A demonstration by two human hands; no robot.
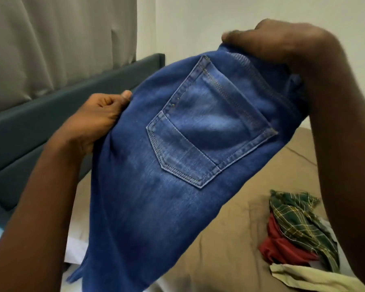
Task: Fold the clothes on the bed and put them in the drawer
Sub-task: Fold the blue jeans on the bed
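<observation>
Here, jeans [177, 144] held up over the bed [240, 239]

The left hand [97, 116] pinches one side edge of the blue jeans, while the right hand [278, 45] clutches the waistband higher up. The back pocket faces the camera. On the bed's brown sheet to the right lie a green plaid cloth [299, 224], a red garment [280, 247] and a beige garment [308, 279]

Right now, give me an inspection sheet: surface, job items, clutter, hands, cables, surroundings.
Surface: tan bed cover, creased.
Job's things: blue jeans held up off the bed, back pocket showing; plaid cloth, red cloth, beige cloth unfolded on the cover.
Clutter: nothing seen.
Grippers: left hand grips the jeans' side; right hand grips their top edge.
Cables: nothing seen.
Surroundings: dark headboard, grey curtain, white wall.
</observation>
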